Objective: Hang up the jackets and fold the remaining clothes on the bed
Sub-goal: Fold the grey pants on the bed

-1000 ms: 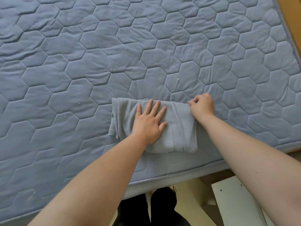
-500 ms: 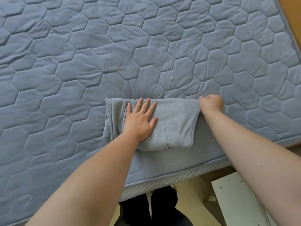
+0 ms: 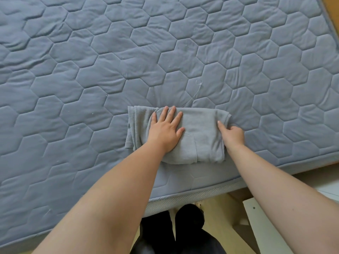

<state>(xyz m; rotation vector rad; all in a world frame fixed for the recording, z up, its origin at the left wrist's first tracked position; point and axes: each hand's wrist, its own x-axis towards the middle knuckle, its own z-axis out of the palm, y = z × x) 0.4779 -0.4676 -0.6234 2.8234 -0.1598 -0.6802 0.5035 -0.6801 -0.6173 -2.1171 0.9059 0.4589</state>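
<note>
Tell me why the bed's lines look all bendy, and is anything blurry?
Head view: the wide-angle lens bows the mattress edge and its hexagon seams; light is soft and even, no glare, only faint shadow beside the left hand on the grey garment; nothing looks blurred.

Your right hand (image 3: 232, 133) is sliding down from the upper right corner of the folded grey garment (image 3: 200, 131) to mid right edge. Thumb is now lying on top, fingers curling at the edge. That corner is now spreading out further right.
</note>
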